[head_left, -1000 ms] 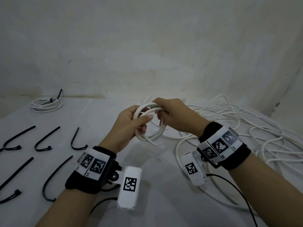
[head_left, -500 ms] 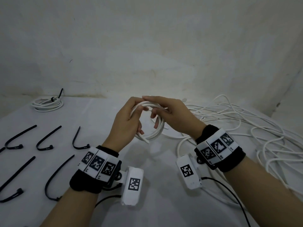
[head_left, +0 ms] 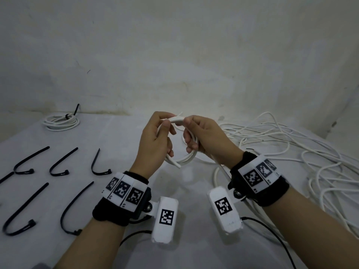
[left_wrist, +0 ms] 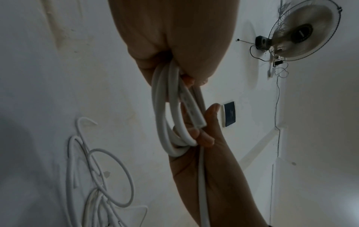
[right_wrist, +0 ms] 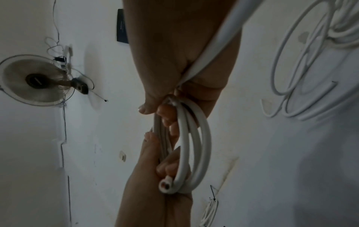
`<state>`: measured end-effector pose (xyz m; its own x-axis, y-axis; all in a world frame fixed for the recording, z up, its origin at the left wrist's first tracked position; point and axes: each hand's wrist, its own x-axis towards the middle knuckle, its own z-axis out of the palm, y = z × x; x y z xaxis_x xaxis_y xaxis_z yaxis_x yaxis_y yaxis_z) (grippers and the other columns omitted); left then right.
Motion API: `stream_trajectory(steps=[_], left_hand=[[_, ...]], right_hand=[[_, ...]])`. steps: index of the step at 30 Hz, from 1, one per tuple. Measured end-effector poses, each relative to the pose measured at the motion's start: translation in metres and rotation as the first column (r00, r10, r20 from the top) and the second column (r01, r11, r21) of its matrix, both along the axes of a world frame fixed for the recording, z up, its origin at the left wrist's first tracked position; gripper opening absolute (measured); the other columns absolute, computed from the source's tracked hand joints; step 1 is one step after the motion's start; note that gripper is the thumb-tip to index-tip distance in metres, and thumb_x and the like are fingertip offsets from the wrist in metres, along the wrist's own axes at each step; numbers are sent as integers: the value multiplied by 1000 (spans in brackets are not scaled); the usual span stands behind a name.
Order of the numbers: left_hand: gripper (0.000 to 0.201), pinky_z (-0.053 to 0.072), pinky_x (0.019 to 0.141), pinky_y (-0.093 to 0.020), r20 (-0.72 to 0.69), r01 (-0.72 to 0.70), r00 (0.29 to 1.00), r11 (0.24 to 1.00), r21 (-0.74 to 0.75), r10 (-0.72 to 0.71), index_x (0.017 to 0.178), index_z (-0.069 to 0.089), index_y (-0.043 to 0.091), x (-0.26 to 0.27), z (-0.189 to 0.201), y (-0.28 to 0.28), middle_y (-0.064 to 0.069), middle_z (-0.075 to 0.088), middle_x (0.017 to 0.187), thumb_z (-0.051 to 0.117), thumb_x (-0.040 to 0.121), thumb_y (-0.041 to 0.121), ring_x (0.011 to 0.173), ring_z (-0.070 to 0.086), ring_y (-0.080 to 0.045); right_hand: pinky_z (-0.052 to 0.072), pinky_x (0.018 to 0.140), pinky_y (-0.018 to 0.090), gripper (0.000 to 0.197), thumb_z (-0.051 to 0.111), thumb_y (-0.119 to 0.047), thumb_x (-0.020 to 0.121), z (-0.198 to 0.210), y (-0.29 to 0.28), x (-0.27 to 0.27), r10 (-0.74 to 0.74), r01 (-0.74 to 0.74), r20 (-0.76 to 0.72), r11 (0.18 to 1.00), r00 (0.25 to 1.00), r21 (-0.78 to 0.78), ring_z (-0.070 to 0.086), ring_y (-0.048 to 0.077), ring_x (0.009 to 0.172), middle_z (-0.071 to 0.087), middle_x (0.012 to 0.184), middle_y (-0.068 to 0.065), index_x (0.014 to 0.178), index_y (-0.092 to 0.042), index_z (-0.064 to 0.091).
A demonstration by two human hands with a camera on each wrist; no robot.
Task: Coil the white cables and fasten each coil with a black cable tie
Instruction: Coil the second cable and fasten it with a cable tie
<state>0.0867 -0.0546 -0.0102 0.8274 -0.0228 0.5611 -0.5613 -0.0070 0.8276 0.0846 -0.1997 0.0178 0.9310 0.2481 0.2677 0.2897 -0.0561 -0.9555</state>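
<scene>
Both hands hold a small white cable coil above the table's middle. My left hand grips its left side, thumb pinching the top loop. My right hand grips the right side, fingers curled through the loops. In the left wrist view the coil runs from my fist to the other hand. The right wrist view shows the coil with its cut end by the left hand's fingers. The cable's tail trails under my right wrist to the loose white cable pile. Several black cable ties lie at the left.
A finished coil with a black tie lies at the table's far left by the wall. The grey table meets a white wall behind. A wall fan shows in the wrist views.
Both hands have lifted the coil slightly and shifted their grips; the left thumb now pinches the top loop, and the right fingers have curled round the right side.
</scene>
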Motion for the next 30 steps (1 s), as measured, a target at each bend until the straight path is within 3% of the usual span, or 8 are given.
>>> stream_trajectory(steps=[8, 14, 18, 21, 23, 25, 27, 30], left_hand=[[17, 38, 39, -21, 1, -19, 1000, 996, -91, 19, 104, 50, 13, 0, 0, 0, -4, 45, 70, 35, 103, 17, 40, 37, -11], [12, 46, 48, -25, 17, 59, 998, 984, -170, -57, 108, 48, 19, -6, 5, -6, 2, 48, 65, 40, 101, 24, 45, 43, -10], [97, 55, 71, -29, -160, 348, 887, 854, -386, -433, 123, 41, 16, 2, -2, -7, -6, 58, 96, 64, 51, 77, 70, 62, -15], [114, 58, 74, -31, -223, 482, 736, 726, -491, -639, 113, 40, 19, 6, -9, -4, -8, 62, 100, 83, 20, 68, 81, 66, -18], [110, 59, 77, -34, -338, 540, 630, 707, -457, -699, 113, 38, 17, 4, -16, -3, -8, 68, 96, 97, 22, 37, 81, 68, -18], [82, 56, 83, -33, -493, 625, 545, 720, -301, -678, 114, 44, 12, 0, -23, -4, -10, 66, 101, 91, 47, 8, 78, 67, -15], [42, 56, 84, -30, -584, 725, 482, 671, -152, -653, 111, 50, 11, -9, -23, -10, -7, 63, 104, 73, 77, 7, 77, 64, -14], [21, 55, 80, -25, -601, 792, 487, 611, -2, -634, 98, 61, 13, -21, -18, -19, 6, 68, 89, 68, 85, 28, 72, 60, -9]], right_hand=[[52, 65, 28, 47, 35, -55, 91, 6, 3, -5, 223, -169, -304, 966, 926, 193, 44, 12, 43, 32, 47, -5, 71, -13, 41], [32, 45, 24, 47, 41, -52, 93, 9, 8, -7, 111, -51, -226, 966, 968, 252, 19, 10, 39, 17, 49, -5, 64, -17, 30], [30, 40, 22, 48, 45, -50, 91, 12, 5, -5, 16, 19, -124, 961, 992, 275, 21, 10, 38, 21, 47, -5, 59, -16, 32], [30, 41, 24, 46, 50, -54, 79, 12, 2, -7, -2, 30, -95, 955, 996, 295, 21, 10, 38, 21, 47, -5, 58, -17, 32], [31, 44, 25, 46, 50, -55, 77, 11, 0, -9, 10, 20, -94, 950, 996, 313, 21, 9, 36, 20, 47, -5, 60, -17, 31], [33, 45, 25, 45, 50, -55, 77, 11, 2, -12, 43, -5, -104, 941, 994, 338, 20, 9, 35, 19, 47, -5, 62, -17, 30], [35, 44, 24, 45, 50, -55, 76, 12, 6, -15, 86, -41, -114, 935, 990, 352, 20, 8, 36, 19, 47, -5, 63, -17, 31], [36, 44, 23, 44, 50, -55, 78, 13, 16, -20, 131, -88, -111, 940, 985, 329, 20, 9, 38, 19, 48, -5, 63, -17, 31]])
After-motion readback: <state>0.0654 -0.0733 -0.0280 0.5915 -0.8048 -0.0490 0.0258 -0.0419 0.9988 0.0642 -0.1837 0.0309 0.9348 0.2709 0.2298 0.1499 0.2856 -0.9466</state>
